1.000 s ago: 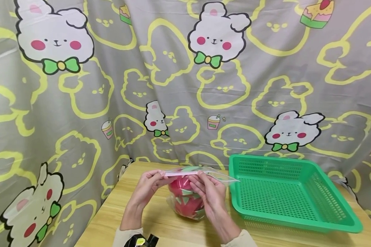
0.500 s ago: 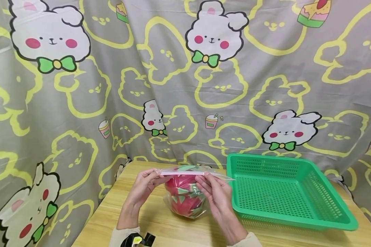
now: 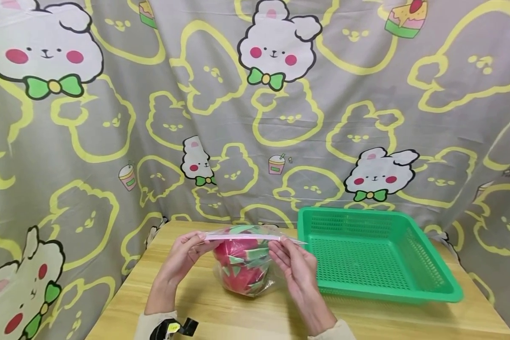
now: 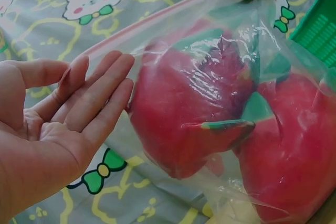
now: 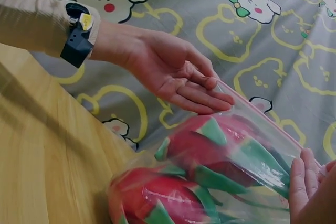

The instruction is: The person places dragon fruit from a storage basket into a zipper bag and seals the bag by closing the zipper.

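A clear zip bag [image 3: 270,283] with dragon fruits inside stands over the wooden table, its mouth stretched sideways between both hands. In the head view, my left hand [image 3: 176,259] pinches the left end of the pale pink zip strip [image 3: 242,236] between thumb and index finger. My right hand [image 3: 296,267] pinches the strip near its right end; a short pointed end of the bag sticks out beyond. The left wrist view shows one dragon fruit [image 4: 184,114] beside another dragon fruit [image 4: 294,150], red with green scales, through the plastic.
A green perforated plastic basket [image 3: 425,296] stands on the table [image 3: 123,302] just right of the right hand. A grey curtain [image 3: 233,113] with rabbit prints hangs behind and around the table. A black wrist camera [image 3: 172,328] is strapped to the left wrist.
My right hand has slid rightward along the zip strip, away from the left hand. The open loop at the bag's right end has narrowed. The head view has turned slightly right.
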The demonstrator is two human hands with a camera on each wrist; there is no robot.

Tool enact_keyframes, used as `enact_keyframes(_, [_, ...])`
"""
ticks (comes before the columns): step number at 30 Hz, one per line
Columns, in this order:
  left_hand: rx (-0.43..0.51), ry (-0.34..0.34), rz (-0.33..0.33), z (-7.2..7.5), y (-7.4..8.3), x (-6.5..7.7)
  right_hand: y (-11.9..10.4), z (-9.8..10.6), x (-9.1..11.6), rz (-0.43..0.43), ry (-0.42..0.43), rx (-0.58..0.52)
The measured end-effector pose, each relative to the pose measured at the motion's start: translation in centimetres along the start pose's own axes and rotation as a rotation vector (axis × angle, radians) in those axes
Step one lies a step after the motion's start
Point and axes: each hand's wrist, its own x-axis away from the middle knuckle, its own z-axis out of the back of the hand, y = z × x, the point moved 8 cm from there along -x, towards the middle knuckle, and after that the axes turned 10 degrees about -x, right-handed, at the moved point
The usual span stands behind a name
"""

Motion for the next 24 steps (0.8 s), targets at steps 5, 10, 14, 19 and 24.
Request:
enact_keyframes(5, [-0.013, 0.010, -0.004, 1.0, 0.5, 0.6, 0.2, -0.1, -0.1, -0.002, -0.001, -0.008])
enact_keyframes(10, [-0.015, 0.002, -0.003, 1.3, 0.6, 0.8, 0.1, 0.1, 0.0, -0.013, -0.002, -0.026])
enact_keyframes(14, [0.010, -0.008, -0.004, 1.0, 0.6, 0.8, -0.4, 0.4, 0.1, -0.021, -0.014, -0.046])
enact_keyframes(19, [0.030, -0.031, -0.005, 0.5, 0.5, 0.6, -1.4, 1.3, 0.2, -0.017, -0.001, -0.050])
enact_keyframes(24, [0.019, -0.042, -0.001, 0.1, 0.5, 0.7, -2.6, 2.2, 0.3, -0.005, 0.019, -0.056])
